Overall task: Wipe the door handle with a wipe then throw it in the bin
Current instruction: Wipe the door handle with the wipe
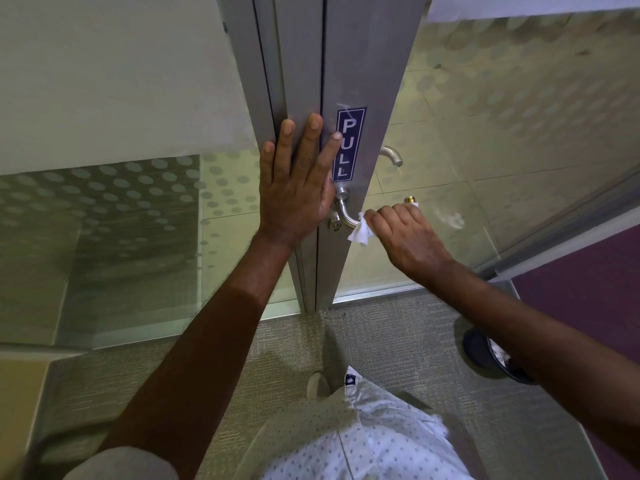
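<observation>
— From the head camera, where's the wipe (361, 231)?

— Bunched in the right hand (403, 235), whose fingers are curled shut around it and the free end of the door handle (343, 211). A white tail pokes out on the door side. The left hand (296, 188) lies flat and spread on the door frame (360, 81), holding nothing.

— How will it handle?

— I'd judge the wipe light, soft and limp, probably damp, so it wants a full-fist pinch. The handle looks like smooth, rigid metal, likely slippery; wrapping round the lever suits it.

— And the bin (491, 355)?

— On the floor, low right, partly behind the right forearm.
</observation>
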Tool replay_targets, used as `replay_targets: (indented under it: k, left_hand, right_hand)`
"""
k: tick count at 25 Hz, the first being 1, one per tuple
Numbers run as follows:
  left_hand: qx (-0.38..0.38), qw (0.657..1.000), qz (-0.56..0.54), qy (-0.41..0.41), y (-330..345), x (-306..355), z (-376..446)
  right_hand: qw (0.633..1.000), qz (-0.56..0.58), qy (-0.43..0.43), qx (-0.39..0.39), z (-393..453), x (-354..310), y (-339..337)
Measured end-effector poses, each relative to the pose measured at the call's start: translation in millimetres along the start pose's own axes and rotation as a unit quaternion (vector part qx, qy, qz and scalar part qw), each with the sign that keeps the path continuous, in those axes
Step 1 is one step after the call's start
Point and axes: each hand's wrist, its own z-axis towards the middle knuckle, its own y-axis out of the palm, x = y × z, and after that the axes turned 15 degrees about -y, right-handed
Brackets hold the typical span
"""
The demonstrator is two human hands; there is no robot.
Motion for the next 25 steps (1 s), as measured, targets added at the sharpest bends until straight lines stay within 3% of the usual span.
replay_targets:
  k: [4,9,20,25]
  left_hand:
    - [0.001,1.0,0.0,-0.002,2,0,-1]
    - [0.008,1.0,0.012,-0.007,5,1,-3]
    - [0.001,0.998,0.037,-0.041,6,4,-7]
    - [0.006,0.998,0.046,-0.04,5,6,-8]
  right_hand:
    - [0.998,-0.019,-0.064,0.019,-4,21,-2]
    - [0.993,0.04,-0.107,-0.011,14,37,-10]
    - [0.975,0.053,-0.209,0.054,-6,74,11]
    - [0.972,0.106,-0.209,-0.007,15,75,2]
